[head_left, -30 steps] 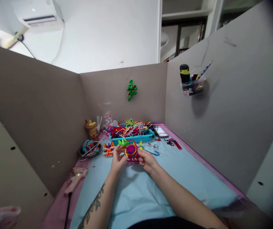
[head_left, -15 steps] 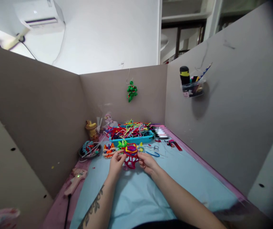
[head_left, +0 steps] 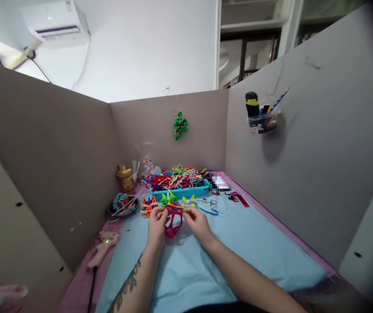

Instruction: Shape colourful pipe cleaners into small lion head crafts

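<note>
Between my hands is a pipe-cleaner craft (head_left: 173, 224), with red-magenta open loops below and yellow and purple bands on top. My left hand (head_left: 156, 222) pinches its left side, thumb against fingers. On the other side, the closed fingers of my right hand (head_left: 196, 221) grip its right edge. The craft is raised above the light blue cloth (head_left: 245, 252), its top tilted away from me. Just behind it sit a green pipe-cleaner figure (head_left: 168, 199), an orange and dark blue one (head_left: 149, 206) and a pale yellow and blue one (head_left: 189, 201).
A blue tray (head_left: 186, 192) heaped with coloured pipe cleaners stands at the back. Scissors (head_left: 212, 203) and a blue pipe-cleaner piece (head_left: 209, 212) lie right of centre. To the left are a dark bowl (head_left: 124, 213) and a pink glue gun (head_left: 103, 251) with its cord. Grey panels enclose the table.
The craft has tipped: its flat layered top faced me before and now shows nearly edge-on, with the loops hanging lower. Both hands have shifted slightly with it.
</note>
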Demonstrator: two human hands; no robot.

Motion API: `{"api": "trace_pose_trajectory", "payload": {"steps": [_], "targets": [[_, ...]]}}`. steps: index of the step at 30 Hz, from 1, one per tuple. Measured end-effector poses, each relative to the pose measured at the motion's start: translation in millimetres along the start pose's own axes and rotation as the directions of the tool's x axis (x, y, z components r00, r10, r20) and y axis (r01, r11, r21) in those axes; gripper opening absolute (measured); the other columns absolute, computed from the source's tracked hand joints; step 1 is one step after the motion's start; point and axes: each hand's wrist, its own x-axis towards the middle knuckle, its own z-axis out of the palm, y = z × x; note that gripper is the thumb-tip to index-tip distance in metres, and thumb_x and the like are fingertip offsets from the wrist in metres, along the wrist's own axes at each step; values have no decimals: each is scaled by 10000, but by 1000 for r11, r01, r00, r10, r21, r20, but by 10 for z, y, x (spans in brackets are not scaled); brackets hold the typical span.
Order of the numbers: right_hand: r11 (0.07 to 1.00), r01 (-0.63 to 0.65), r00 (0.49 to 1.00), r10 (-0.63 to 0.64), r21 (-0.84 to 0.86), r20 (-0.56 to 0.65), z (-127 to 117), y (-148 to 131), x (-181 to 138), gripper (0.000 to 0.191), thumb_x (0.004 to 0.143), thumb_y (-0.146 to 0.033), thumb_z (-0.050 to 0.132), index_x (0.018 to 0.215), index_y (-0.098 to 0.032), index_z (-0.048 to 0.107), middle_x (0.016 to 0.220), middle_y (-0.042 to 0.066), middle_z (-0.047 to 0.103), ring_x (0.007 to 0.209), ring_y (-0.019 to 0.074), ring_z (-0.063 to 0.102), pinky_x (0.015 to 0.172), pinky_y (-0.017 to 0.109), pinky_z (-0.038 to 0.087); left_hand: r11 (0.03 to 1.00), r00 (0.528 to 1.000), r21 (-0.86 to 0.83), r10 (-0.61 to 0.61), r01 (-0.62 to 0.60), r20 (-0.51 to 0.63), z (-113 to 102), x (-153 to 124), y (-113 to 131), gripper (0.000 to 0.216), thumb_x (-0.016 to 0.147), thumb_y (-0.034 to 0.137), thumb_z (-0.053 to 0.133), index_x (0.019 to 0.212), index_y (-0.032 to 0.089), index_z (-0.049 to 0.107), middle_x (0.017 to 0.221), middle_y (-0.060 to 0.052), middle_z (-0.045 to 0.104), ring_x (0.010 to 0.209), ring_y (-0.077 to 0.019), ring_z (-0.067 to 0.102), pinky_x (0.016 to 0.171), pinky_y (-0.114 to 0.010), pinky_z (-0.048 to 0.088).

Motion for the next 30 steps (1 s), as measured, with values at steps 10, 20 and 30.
{"api": "trace_pose_trajectory", "payload": {"steps": [10,20,30], "targets": [[861,-317,949,287,398,135,152,2,14,257,668,-401,604,746,-156,600,533,-16,574,381,93,466,347,192,303,994,986,-86,-54,68,159,167,-133,-55,344,584,280,763,755,165,487,634,25,622,570,-92,565,578,-193,393],[976,-88,993,69,197,99,46,-46,-33,226,752,-320,529,579,-176,502,479,-53,459,452,92,421,460,208,326,963,961,-156,-189,221,201,157,-148,11,414,652,397,712,948,165,540,846,-41,646,753,-138,606,725,-268,454],[833,356,934,-301,-423,193,-53,-17,-63,224,843,-221,444,703,-185,616,651,13,589,617,127,528,591,218,351,971,989,212,88,-112,121,77,-81,-30,629,610,381,724,1138,228,417,1251,-125,457,1049,-228,545,773,-319,485]]}}
